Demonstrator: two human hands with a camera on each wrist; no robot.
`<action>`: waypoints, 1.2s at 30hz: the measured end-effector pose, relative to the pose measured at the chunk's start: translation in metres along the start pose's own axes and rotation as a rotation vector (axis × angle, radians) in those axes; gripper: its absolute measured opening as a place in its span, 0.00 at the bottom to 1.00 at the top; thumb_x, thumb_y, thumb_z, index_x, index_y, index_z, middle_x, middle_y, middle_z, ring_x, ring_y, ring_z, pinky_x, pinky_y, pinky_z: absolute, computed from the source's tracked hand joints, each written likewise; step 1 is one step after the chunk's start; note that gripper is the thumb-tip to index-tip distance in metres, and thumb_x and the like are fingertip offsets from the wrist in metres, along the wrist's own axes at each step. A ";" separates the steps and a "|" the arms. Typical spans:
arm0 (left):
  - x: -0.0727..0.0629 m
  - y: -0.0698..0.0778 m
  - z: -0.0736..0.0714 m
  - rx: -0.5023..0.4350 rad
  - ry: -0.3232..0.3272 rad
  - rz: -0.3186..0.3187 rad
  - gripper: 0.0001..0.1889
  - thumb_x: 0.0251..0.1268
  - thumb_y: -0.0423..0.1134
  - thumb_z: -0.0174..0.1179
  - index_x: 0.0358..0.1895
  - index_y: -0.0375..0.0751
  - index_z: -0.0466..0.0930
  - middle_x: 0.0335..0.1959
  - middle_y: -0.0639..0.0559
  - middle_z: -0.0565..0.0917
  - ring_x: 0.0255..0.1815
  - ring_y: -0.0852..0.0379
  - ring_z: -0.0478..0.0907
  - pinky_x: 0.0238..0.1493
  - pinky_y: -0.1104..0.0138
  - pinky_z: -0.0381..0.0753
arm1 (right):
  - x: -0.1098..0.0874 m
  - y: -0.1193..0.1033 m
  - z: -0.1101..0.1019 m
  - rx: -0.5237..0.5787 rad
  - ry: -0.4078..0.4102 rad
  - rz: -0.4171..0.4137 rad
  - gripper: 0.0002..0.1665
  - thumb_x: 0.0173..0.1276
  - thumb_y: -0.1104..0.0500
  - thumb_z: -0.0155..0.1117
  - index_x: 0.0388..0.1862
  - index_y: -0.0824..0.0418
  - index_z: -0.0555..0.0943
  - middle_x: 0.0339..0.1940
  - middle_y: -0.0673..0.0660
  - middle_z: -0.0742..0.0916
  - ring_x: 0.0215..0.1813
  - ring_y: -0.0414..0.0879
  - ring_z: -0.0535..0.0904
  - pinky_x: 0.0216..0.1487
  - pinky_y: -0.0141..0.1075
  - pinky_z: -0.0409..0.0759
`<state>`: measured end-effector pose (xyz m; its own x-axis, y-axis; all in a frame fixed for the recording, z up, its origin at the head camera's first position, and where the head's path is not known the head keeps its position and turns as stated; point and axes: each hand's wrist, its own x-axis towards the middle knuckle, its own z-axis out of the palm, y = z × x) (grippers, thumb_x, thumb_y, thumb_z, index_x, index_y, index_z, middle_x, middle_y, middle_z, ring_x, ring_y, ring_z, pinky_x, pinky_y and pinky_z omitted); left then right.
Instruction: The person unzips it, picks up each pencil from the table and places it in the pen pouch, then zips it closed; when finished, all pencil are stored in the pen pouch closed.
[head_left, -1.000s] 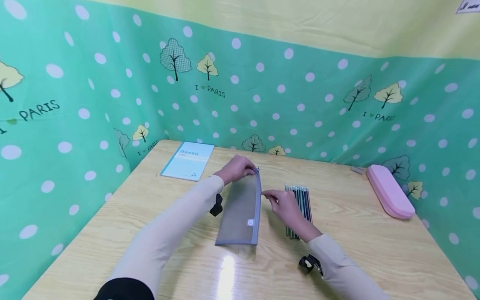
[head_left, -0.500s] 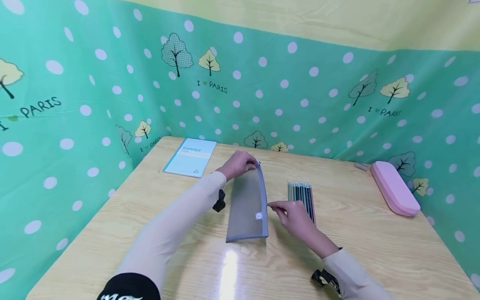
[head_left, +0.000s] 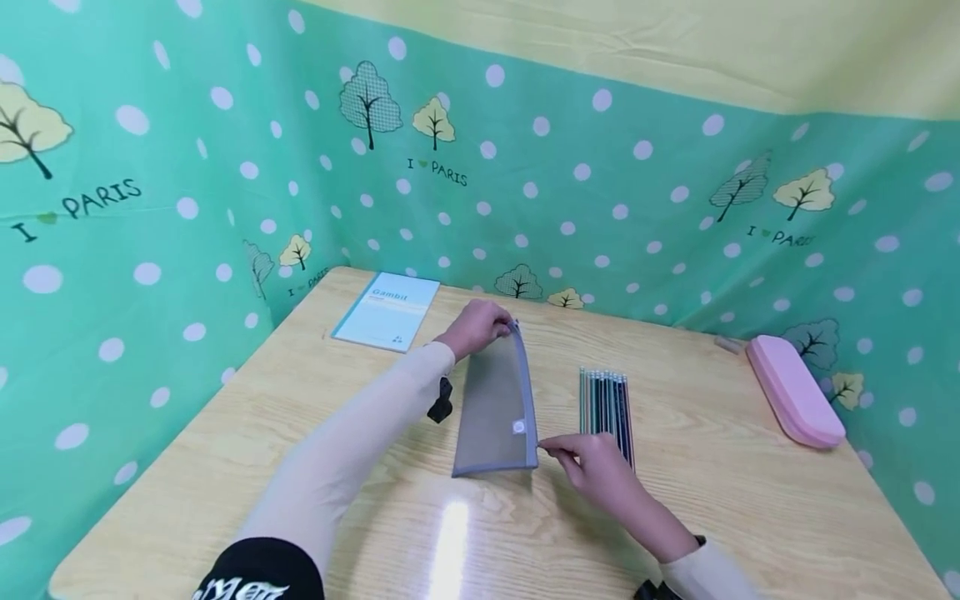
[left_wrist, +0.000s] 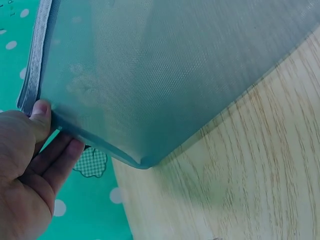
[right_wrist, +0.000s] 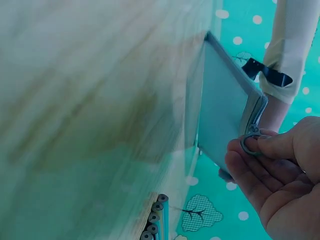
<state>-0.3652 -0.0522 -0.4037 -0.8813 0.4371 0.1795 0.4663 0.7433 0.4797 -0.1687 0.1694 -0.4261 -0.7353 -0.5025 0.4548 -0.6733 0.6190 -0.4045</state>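
A grey mesh zipper pouch stands tilted on the table, its zipped edge up and to the right. My left hand pinches the far end of that edge; in the left wrist view the thumb and fingers of the left hand grip the pouch's corner. Near the other end of the zipper, my right hand pinches the zipper pull. The right wrist view shows this pull as a ring between thumb and forefinger. Several pencils lie in a row beyond the right hand, partly hidden by it.
A pale blue notebook lies at the far left of the wooden table. To the far right are a pink pencil case and a small greyish block. A green dotted curtain hangs behind the table.
My right hand has moved along the pouch's zipped edge toward me, from around its middle to near its close end. The left hand keeps its grip at the far end.
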 end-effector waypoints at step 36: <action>-0.011 0.016 -0.009 -0.096 -0.108 -0.137 0.30 0.72 0.59 0.59 0.62 0.36 0.76 0.55 0.41 0.83 0.52 0.46 0.80 0.54 0.56 0.84 | -0.002 -0.018 -0.006 0.096 0.052 0.064 0.11 0.60 0.80 0.68 0.37 0.69 0.90 0.33 0.60 0.92 0.34 0.48 0.91 0.35 0.26 0.89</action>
<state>-0.3489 -0.0493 -0.3902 -0.9204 0.3905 0.0164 0.3285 0.7503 0.5737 -0.1546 0.1634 -0.4152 -0.7734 -0.4304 0.4654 -0.6315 0.5871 -0.5065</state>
